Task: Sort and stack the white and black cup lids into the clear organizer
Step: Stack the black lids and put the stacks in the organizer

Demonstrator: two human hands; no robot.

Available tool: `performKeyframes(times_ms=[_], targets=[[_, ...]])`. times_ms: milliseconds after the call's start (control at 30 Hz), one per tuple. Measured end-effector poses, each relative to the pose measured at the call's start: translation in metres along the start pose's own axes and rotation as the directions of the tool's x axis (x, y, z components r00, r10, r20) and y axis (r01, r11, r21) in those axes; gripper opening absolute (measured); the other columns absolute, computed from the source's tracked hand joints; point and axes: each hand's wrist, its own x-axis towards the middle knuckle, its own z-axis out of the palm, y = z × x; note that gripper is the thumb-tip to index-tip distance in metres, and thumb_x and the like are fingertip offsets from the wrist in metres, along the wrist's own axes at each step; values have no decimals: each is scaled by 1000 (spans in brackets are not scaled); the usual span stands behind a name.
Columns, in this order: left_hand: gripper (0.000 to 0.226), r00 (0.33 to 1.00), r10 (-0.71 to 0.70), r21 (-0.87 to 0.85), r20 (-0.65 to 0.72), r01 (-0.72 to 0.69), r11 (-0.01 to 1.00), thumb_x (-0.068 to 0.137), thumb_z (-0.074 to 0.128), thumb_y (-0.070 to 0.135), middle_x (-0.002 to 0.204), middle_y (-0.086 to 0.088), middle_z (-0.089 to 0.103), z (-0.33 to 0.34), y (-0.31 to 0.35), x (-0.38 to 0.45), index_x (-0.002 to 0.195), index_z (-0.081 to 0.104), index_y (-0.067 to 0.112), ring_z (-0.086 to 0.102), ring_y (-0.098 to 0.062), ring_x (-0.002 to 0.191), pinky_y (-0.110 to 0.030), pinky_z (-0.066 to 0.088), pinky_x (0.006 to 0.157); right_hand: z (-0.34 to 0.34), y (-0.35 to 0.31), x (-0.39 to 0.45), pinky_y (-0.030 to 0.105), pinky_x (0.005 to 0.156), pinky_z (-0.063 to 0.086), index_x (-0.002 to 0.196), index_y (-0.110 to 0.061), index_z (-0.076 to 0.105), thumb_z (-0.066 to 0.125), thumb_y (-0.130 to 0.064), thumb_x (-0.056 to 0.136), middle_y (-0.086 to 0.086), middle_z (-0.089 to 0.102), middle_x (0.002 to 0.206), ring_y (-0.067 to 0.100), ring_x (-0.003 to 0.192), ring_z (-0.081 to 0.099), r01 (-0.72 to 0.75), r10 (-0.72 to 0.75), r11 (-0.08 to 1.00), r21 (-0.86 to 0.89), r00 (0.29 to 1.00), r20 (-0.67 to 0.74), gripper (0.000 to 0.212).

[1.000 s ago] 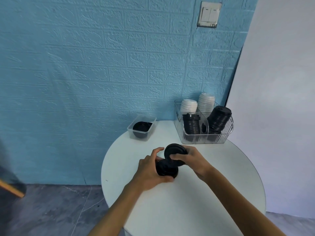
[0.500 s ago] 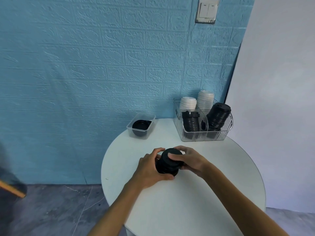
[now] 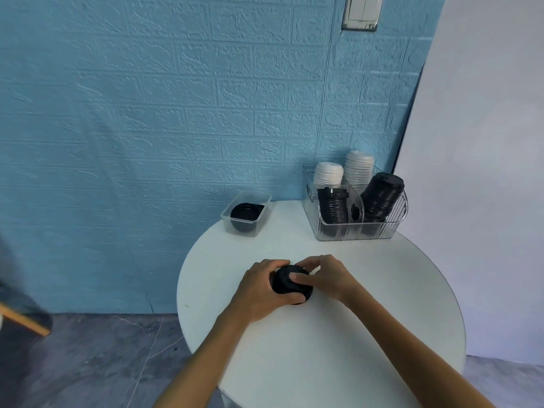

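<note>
Both hands on a short stack of black lids (image 3: pixel 290 285) sitting on the round white table (image 3: pixel 368 334), near the middle; left hand (image 3: pixel 259 290) curls round the stack's left side, fingers wrapped over the far edge and thumb along the near edge; right hand (image 3: pixel 326 278) covers the right side, thumb lying flat on the top lid, other fingers curled over the far rim; both hands clamp the stack between them.

Clear organizer (image 3: pixel 353 231) stands at the table's back right, against the blue brick-pattern wall (image 3: pixel 147 113); two white lid stacks (image 3: pixel 328 173) in its rear compartments, side by side; upright black lid stack (image 3: pixel 333 207) in the front left compartment; taller black lid stack (image 3: pixel 381 198) in the front right one, tilted to the right and leaning on the organizer's rim.

Small clear tub (image 3: pixel 246 214) at the table's back left edge, well apart from the organizer; black lids (image 3: pixel 245 212) inside, count unclear.

Light switch (image 3: pixel 360 11) on the wall above the organizer; white panel (image 3: pixel 485 142) to the right.
</note>
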Motion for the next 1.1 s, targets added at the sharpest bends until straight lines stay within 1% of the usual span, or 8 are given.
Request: performKeyframes(times_ms=[200,267,333,433,600,700,867,1100], targets=[[86,1000,-1,28,-19,2,1000,45,87,70,106,29,58,1,-3,0,125,61,51,55,6,108,-22,51,95,1,5,1,17,71,48,100,-35,78,78,-45,83,-17,71,93,3,83,65,45,-43,997,-64,999,33,20],[82,1000,1,39,-29,0,999,44,87,71,102,30,57,2,-3,0,120,60,54,55,9,105,-16,48,89,-9,0,7,18,75,49,96,-38,76,78,-46,83,-19,72,93,3,88,65,41,-26,990,-136,994,109,15],[80,999,-4,53,-33,6,999,44,86,74,101,31,56,3,-4,1,117,60,54,54,7,104,-14,46,87,-18,-15,20,22,85,51,105,-32,77,77,-49,84,-18,73,102,5,95,66,76,-49,977,-200,989,139,26],[83,999,-22,46,-32,23,999,42,85,77,106,33,50,3,-5,1,117,58,54,52,8,108,-11,42,90,-20,-51,46,28,92,51,124,-28,69,71,-52,88,-9,67,118,10,102,65,182,-182,959,-217,983,22,43],[82,998,-30,11,-57,31,999,46,85,75,107,47,48,4,-5,-2,119,56,52,46,16,112,-4,38,86,-5,-101,102,32,97,48,137,-27,59,66,-45,94,0,60,135,20,117,61,323,-333,931,-168,942,-37,47],[87,998,-21,14,-62,22,1000,48,83,77,108,37,51,5,-7,-2,126,55,50,47,11,114,-9,40,93,5,-118,141,34,107,42,145,-23,51,67,-38,95,4,52,146,23,132,52,306,-313,928,-214,950,0,54],[89,999,1,31,-49,1,1000,51,79,80,118,30,56,6,-10,1,130,53,48,46,8,118,-21,44,104,20,-127,194,36,115,35,157,-21,32,70,-33,90,5,36,160,27,143,39,184,-101,893,-411,971,217,78],[90,999,17,39,-31,-16,999,53,76,84,119,30,55,5,-13,6,132,50,50,44,8,118,-22,44,104,36,-124,221,38,96,49,137,-19,49,64,-41,91,6,62,132,30,118,58,261,-58,692,-673,950,308,53]])
